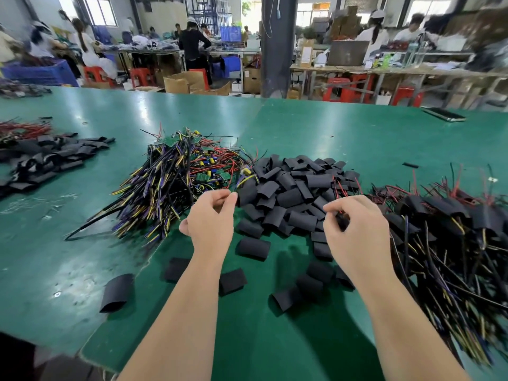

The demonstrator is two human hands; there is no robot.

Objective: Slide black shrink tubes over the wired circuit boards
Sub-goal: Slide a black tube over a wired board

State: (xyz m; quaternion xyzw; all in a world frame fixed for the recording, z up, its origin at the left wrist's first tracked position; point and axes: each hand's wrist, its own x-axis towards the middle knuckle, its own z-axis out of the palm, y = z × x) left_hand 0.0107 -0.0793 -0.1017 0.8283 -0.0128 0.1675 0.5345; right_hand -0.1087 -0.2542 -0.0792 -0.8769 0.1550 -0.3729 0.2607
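Both hands are out over the green desk (82, 243) now. The left hand (211, 221) hangs at the near edge of the pile of wired circuit boards (176, 177), thumb and forefinger pinched together, though whether that grip has a thin wire in it or nothing is too fine to make out. The right hand (354, 229) curls its fingers around something small and black, probably one of the tubes, mostly hidden behind the knuckles. Between and beyond the hands sits the heap of black shrink tubes (291, 193), with loose ones scattered on the desk near the forearms. To the right lies a sleeved pile (445, 232), boards already covered in black with wires trailing out, cut off by the frame edge. Far left, another dark pile (46, 158) is blurred. Workers in the background are smeared and indistinct.
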